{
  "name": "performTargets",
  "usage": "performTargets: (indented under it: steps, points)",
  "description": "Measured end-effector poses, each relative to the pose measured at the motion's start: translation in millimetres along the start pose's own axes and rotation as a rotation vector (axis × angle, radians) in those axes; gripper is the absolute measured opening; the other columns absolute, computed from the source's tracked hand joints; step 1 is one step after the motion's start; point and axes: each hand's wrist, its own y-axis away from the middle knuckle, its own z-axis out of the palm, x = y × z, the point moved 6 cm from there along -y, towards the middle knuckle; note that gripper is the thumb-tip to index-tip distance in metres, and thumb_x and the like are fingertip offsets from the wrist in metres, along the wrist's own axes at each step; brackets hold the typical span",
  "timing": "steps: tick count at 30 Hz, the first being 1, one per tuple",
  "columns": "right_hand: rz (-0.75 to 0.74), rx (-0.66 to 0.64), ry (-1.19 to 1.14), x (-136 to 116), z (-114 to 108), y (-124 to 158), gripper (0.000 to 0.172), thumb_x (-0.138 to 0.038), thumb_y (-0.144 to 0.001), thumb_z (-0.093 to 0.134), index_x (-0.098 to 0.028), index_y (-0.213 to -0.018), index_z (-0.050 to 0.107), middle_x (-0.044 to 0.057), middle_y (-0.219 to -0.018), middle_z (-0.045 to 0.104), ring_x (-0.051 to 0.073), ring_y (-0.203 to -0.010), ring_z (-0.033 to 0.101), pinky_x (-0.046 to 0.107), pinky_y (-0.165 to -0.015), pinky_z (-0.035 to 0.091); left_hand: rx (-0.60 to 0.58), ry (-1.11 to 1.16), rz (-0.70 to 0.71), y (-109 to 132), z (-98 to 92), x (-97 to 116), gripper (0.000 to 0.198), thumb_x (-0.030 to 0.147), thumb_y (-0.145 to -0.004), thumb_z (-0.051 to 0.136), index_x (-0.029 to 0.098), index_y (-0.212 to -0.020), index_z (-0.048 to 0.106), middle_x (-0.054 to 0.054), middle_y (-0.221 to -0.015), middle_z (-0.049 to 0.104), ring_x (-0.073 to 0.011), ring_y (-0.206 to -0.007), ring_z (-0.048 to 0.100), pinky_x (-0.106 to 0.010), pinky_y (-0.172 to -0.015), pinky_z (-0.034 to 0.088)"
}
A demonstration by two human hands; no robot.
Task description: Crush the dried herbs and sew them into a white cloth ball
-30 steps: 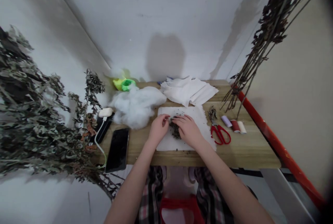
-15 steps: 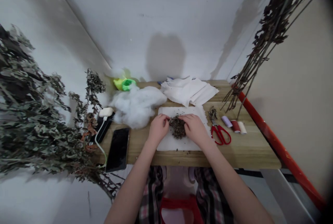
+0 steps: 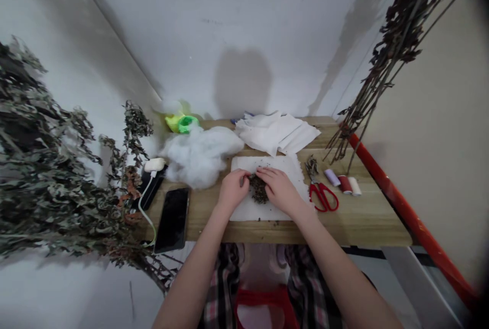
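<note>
A small heap of crumbled dried leaves [image 3: 260, 190] lies on a white cloth-like sheet [image 3: 244, 213]. At the heap's left edge is my left hand [image 3: 234, 189], its fingers curled in toward the thumb; what lies between them is too small to make out. My right hand [image 3: 281, 190] reaches over the heap from the right, fingers stretched out and touching its top. Both sets of fingertips are close together at the far side of the heap. Loose crumbs are scattered on the sheet and along its near edge.
Right of the sheet lie red-handled scissors [image 3: 323, 197] and thread spools [image 3: 345, 184]. White stuffing [image 3: 200, 156] and a phone [image 3: 172, 219] are on the left, folded white sheets [image 3: 277, 133] behind. Dried leafy branches [image 3: 57, 181] crowd the left side; more stems [image 3: 376, 79] lean at right.
My right hand has shifted slightly left over the heap, and its fingertips are closer to my left hand. The heap looks narrower between them.
</note>
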Motion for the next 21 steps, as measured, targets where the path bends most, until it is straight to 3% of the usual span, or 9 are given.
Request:
performTargets:
  steps: [7,11,15,18,21]
  points:
    - [0.037,-0.099,0.052,-1,13,0,0.048,-0.008,-0.083,0.04,-0.012,-0.128,0.056,0.007,-0.134,0.057,0.023,-0.13,0.043,0.044,-0.112,0.027,-0.145,-0.041,0.067,0,12.9,0,0.03,0.006,-0.075,0.046,0.018,-0.091,0.069,-0.005,-0.096,0.07,-0.0192,-0.091,0.063,-0.032,-0.088,0.049]
    - [0.034,-0.037,0.041,3,9,-2,0.055,-0.006,-0.081,0.04,-0.011,-0.135,0.049,0.009,-0.142,0.048,0.023,-0.131,0.04,0.043,-0.111,0.028,-0.065,0.029,0.075,-1,7.7,0,0.036,0.005,-0.078,0.043,0.019,-0.102,0.065,-0.006,-0.105,0.066,-0.0178,-0.098,0.061,-0.031,-0.091,0.048]
    - [0.094,0.043,0.008,11,-4,-4,0.044,-0.004,-0.079,0.04,-0.012,-0.117,0.061,0.011,-0.121,0.063,0.023,-0.115,0.05,0.038,-0.1,0.038,0.089,0.06,0.048,-1,-2.4,-3,0.03,0.008,-0.083,0.043,0.019,-0.101,0.064,-0.006,-0.103,0.063,-0.0168,-0.098,0.059,-0.03,-0.089,0.048]
    - [0.095,0.006,0.01,10,-5,-6,0.037,-0.003,-0.079,0.041,-0.015,-0.103,0.067,0.009,-0.104,0.068,0.023,-0.105,0.052,0.037,-0.094,0.039,0.072,0.024,0.057,-3,-0.5,-4,0.024,0.01,-0.083,0.046,0.019,-0.095,0.065,-0.005,-0.096,0.063,-0.0178,-0.095,0.058,-0.032,-0.087,0.047]
    - [0.087,-0.029,0.036,9,0,-7,0.037,-0.004,-0.08,0.041,-0.016,-0.105,0.066,0.008,-0.105,0.068,0.024,-0.105,0.052,0.038,-0.093,0.038,0.012,-0.02,0.104,-4,5.0,-1,0.022,0.013,-0.084,0.049,0.019,-0.096,0.066,-0.005,-0.094,0.062,-0.0192,-0.095,0.056,-0.034,-0.088,0.046]
